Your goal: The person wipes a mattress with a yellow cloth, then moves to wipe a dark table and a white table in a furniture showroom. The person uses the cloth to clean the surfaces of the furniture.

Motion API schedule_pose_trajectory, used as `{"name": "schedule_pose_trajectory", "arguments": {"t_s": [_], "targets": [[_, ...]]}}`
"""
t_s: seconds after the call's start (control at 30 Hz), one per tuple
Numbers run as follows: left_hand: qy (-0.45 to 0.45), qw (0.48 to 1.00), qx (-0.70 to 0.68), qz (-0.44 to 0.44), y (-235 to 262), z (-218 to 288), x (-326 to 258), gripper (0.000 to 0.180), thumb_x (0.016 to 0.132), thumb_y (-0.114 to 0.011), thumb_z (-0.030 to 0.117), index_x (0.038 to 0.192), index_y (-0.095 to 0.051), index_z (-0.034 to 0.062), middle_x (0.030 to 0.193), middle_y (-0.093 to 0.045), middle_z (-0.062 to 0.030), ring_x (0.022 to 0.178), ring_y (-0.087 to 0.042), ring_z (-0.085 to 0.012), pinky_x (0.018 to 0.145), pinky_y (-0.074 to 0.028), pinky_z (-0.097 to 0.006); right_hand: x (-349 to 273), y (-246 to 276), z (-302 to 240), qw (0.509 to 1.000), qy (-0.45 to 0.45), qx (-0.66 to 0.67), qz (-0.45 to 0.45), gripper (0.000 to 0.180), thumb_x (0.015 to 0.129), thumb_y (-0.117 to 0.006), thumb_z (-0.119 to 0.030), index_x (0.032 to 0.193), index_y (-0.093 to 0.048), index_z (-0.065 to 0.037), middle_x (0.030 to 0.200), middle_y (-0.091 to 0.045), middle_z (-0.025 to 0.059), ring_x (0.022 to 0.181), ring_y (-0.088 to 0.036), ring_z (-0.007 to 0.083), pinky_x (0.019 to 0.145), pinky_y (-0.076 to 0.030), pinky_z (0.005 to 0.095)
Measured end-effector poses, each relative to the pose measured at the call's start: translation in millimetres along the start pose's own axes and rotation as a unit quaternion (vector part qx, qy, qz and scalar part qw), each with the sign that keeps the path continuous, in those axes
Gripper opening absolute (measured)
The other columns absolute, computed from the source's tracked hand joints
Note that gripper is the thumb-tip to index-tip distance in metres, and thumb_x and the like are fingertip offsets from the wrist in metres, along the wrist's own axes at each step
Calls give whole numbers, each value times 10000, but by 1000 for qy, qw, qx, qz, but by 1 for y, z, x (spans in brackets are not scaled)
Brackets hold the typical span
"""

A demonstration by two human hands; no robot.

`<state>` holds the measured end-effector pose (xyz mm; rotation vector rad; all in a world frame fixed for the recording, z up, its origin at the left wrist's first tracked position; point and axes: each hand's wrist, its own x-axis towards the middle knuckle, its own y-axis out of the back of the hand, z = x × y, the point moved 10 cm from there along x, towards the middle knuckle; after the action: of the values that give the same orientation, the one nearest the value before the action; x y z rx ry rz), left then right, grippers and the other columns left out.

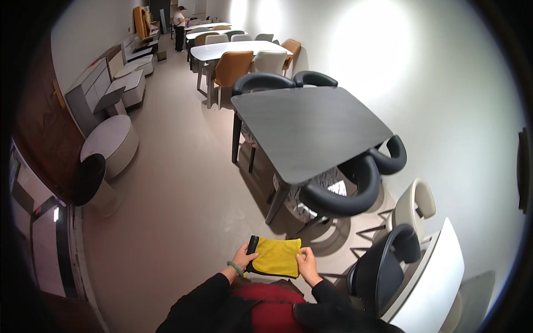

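A yellow cloth [276,255] with black edging is stretched flat between my two hands, in front of my waist. My left hand [244,257] pinches its left side, thumb on top, beside a dark folded edge; a green bangle circles that wrist. On the other side my right hand [307,263] grips the cloth's right edge with closed fingers. Ahead of the cloth stands a dark grey dining table [316,130], apart from both hands. Black curved-back chairs [350,194] with patterned seats are tucked around it.
To my right are a black chair [383,272], a cream chair [413,205] and a white tabletop [433,283]. Further off, white tables [239,50] with orange and grey chairs line the wall. Low cabinets and a round table [108,139] run along the left. A person [180,28] stands far back.
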<state>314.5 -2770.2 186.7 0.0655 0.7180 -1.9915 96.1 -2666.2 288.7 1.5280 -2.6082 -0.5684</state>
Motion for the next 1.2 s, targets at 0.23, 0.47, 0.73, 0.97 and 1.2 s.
{"name": "schedule_pose_trajectory", "arguments": {"t_s": [0.23,0.47,0.73,0.97,1.2], "targets": [[7,998,47,-28,6,47,116,530,836,-667,4,1325,-461,-7,1165,-601,-63,1028,-576,-137,907,-472,-291,110,-13,-22,996,25,-67,60,99,907,-579,-44,962,-501,-65,645,-467,-26,582,-433,63,524,-370,252],[-47,988,124,-83,-47,158,265,626,801,-607,-42,1382,-374,-17,1339,-492,-100,1236,-473,-186,1032,-374,-307,245,1,-63,991,23,7,135,102,904,-553,-1,963,-486,-49,670,-459,-27,589,-402,67,544,-361,252],[-191,885,425,21,-62,282,406,711,775,-625,-1,1423,-350,94,1334,-504,-171,1248,-462,-359,1059,-371,-393,378,-19,-47,984,-98,-24,148,270,935,-537,-63,1175,-417,-34,848,-632,116,733,-616,165,640,-474,275],[-306,722,616,-80,-86,249,408,661,765,-612,30,1392,-401,50,1437,-392,-182,1363,-313,-384,1125,-256,-496,389,-44,-74,957,38,-229,172,492,833,-558,17,1305,-422,-4,1276,-436,263,1210,-432,419,1053,-350,446],[-304,569,683,-343,-115,172,420,681,838,-583,205,1449,-336,33,1502,-336,-147,1416,-255,-316,1147,-192,-489,417,-108,-69,938,45,-301,165,481,904,-480,-12,1379,-407,-22,1476,-304,248,1367,-294,419,1126,-248,472]]}}
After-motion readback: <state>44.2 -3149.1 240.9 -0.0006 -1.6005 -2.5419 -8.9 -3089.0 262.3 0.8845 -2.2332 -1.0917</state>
